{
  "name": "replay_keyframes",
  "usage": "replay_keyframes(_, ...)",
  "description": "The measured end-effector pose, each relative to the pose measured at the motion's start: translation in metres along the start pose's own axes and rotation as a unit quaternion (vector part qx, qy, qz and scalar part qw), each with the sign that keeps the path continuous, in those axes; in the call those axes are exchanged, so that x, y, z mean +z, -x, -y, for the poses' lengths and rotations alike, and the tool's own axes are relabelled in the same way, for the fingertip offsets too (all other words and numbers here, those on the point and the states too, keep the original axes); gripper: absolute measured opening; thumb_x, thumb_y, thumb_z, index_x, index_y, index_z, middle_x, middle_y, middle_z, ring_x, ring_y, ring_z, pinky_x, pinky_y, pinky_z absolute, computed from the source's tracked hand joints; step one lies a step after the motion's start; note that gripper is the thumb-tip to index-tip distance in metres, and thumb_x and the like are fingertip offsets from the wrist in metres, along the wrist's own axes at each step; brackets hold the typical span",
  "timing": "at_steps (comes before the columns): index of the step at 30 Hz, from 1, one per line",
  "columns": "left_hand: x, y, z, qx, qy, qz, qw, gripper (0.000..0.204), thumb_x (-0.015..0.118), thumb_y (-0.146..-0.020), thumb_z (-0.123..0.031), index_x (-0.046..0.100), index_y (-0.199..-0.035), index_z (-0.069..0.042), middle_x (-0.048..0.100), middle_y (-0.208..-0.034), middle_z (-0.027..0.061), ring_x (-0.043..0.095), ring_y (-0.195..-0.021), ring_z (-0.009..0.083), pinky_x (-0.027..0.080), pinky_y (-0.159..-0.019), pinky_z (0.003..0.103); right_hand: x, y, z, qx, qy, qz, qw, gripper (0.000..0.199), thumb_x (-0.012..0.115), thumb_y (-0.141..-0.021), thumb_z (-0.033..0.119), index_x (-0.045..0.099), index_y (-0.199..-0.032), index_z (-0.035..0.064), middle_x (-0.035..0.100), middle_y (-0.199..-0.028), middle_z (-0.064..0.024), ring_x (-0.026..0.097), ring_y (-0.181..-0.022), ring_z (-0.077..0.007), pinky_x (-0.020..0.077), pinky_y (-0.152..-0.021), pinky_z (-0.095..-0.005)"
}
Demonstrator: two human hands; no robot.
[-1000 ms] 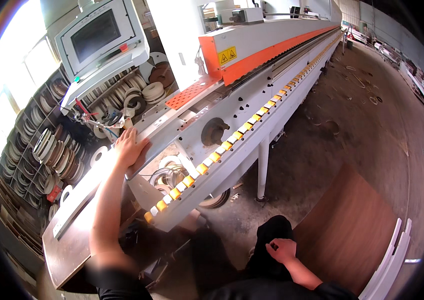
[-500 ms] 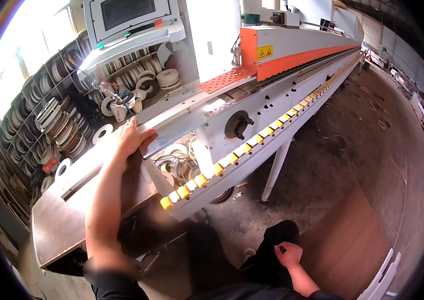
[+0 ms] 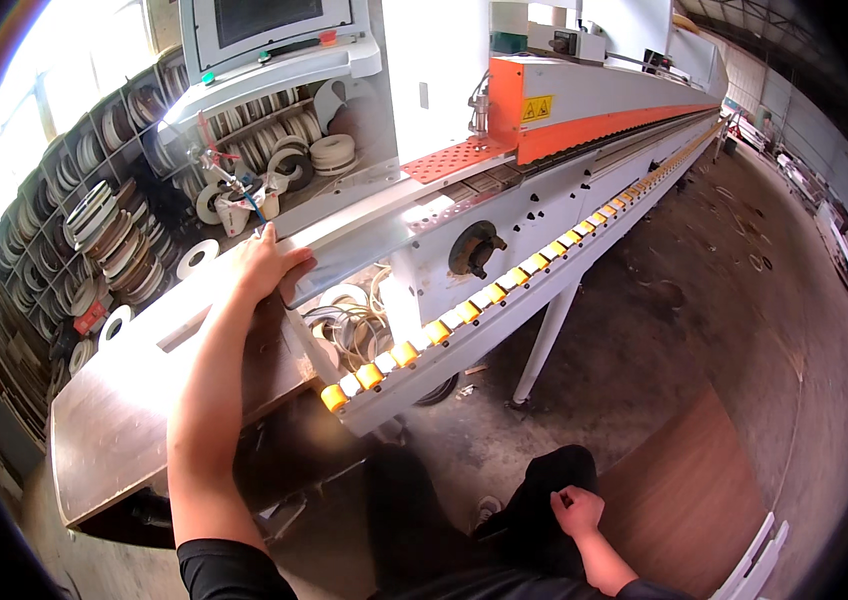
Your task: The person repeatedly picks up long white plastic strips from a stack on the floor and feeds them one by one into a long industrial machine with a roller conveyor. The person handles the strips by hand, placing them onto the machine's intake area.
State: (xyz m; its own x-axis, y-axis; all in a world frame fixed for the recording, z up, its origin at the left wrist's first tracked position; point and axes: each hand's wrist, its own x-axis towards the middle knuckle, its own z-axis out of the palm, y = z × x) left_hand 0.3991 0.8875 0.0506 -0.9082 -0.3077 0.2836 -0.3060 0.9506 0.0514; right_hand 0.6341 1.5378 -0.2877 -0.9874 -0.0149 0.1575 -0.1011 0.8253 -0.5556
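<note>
My left hand (image 3: 266,264) reaches forward and rests flat on the end of a brown wooden board (image 3: 134,410) that lies on the infeed of a long white and orange edge-banding machine (image 3: 544,150). Its fingers touch the machine's grey guide rail (image 3: 354,255). Down by my leg, my right hand (image 3: 574,508) hangs loosely curled with nothing visible in it. A row of yellow and white rollers (image 3: 444,325) runs along the machine's front edge, to the right of my left arm.
Shelves with several rolls of edge tape (image 3: 104,230) stand at the left. A control panel with a screen (image 3: 264,40) sits above the machine. A brown panel (image 3: 689,500) and a white frame (image 3: 754,560) lie on the concrete floor at lower right.
My view has moved closer to the machine. My left hand stays pressed on the board's far end at the guide. My right hand remains by my leg.
</note>
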Motion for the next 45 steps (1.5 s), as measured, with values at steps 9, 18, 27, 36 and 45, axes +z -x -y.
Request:
replay_keyframes(9, 0.003, 0.0, 0.007, -0.008, 0.002, -0.011, 1.0, 0.093, 0.073, -0.101, -0.067, 0.057, -0.159, 0.003, 0.075, -0.137, 0.0318, 0.073, -0.128, 0.0461, 0.057, -0.108, 0.053, -0.003, 0.002, 0.003, -0.001, -0.015, -0.011, 1.0, 0.024, 0.086, -0.091, 0.034, 0.077, -0.08, 0.0142, 0.075, -0.073, -0.0062, 0.075, -0.069, -0.0286, 0.0571, -0.063, -0.0419)
replay_keyframes(18, 0.01, -0.003, 0.012, 0.01, 0.001, -0.02, 1.0, 0.104, 0.069, -0.099, -0.076, 0.054, -0.161, 0.006, 0.075, -0.137, 0.0309, 0.074, -0.127, 0.0449, 0.058, -0.108, 0.052, -0.001, 0.001, 0.003, -0.004, -0.013, -0.005, 1.0, 0.025, 0.086, -0.093, 0.034, 0.078, -0.08, 0.0128, 0.074, -0.073, -0.0076, 0.075, -0.068, -0.0292, 0.0571, -0.063, -0.0418)
replay_keyframes(27, 0.008, -0.002, 0.01, 0.004, 0.006, -0.007, 1.0, 0.105, 0.067, -0.1, -0.078, 0.055, -0.158, 0.009, 0.075, -0.138, 0.0308, 0.073, -0.128, 0.0446, 0.057, -0.109, 0.052, -0.002, 0.002, 0.0, -0.002, -0.01, 0.0, 1.0, 0.026, 0.085, -0.093, 0.034, 0.077, -0.079, 0.0134, 0.074, -0.073, -0.0072, 0.075, -0.068, -0.0297, 0.0571, -0.062, -0.0425)
replay_keyframes(36, 0.003, -0.002, 0.012, -0.011, 0.013, -0.02, 1.0, 0.078, 0.061, -0.109, -0.061, 0.058, -0.159, -0.002, 0.076, -0.137, 0.029, 0.073, -0.131, 0.0447, 0.056, -0.109, 0.054, 0.001, 0.0, 0.006, -0.009, -0.004, -0.009, 1.0, 0.025, 0.084, -0.093, 0.035, 0.077, -0.08, 0.0151, 0.076, -0.075, -0.0063, 0.076, -0.07, -0.03, 0.0578, -0.063, -0.0434)
replay_keyframes(45, 0.049, -0.034, 0.055, 0.05, 0.165, -0.029, 0.985, 0.054, 0.061, -0.107, -0.052, 0.072, -0.131, -0.005, 0.078, -0.124, 0.0283, 0.074, -0.118, 0.0467, 0.056, -0.099, 0.057, -0.006, 0.003, 0.002, 0.011, 0.043, 0.077, 0.996, 0.033, 0.073, -0.103, 0.049, 0.082, -0.094, 0.0183, 0.079, -0.089, -0.0085, 0.078, -0.088, -0.0361, 0.0608, -0.072, -0.0513)
